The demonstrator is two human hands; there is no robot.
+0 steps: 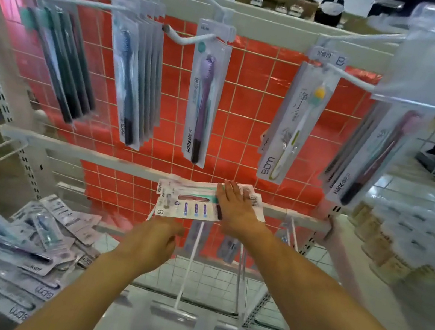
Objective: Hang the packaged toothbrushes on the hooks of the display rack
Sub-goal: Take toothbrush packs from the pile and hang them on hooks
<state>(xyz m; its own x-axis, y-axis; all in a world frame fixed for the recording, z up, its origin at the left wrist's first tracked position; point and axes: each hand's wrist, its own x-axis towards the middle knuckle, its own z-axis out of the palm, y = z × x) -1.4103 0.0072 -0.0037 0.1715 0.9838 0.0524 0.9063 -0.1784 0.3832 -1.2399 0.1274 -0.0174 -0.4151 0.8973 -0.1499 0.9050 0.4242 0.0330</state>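
Bare forearms reach in from below. White wire hooks with clear label holders (pixel 174 314) jut toward camera under the hands. Left hand (pixel 153 240), fingers curled, exact grip unclear, sits at the near edge of a flat stack of packaged toothbrushes (pixel 190 202); right hand (pixel 237 211) holds the stack's right end, fingers over the top. Loose pile of toothbrush packs (pixel 14 254) lies lower left. More packs hang on the red-backed white grid rack (pixel 254 90).
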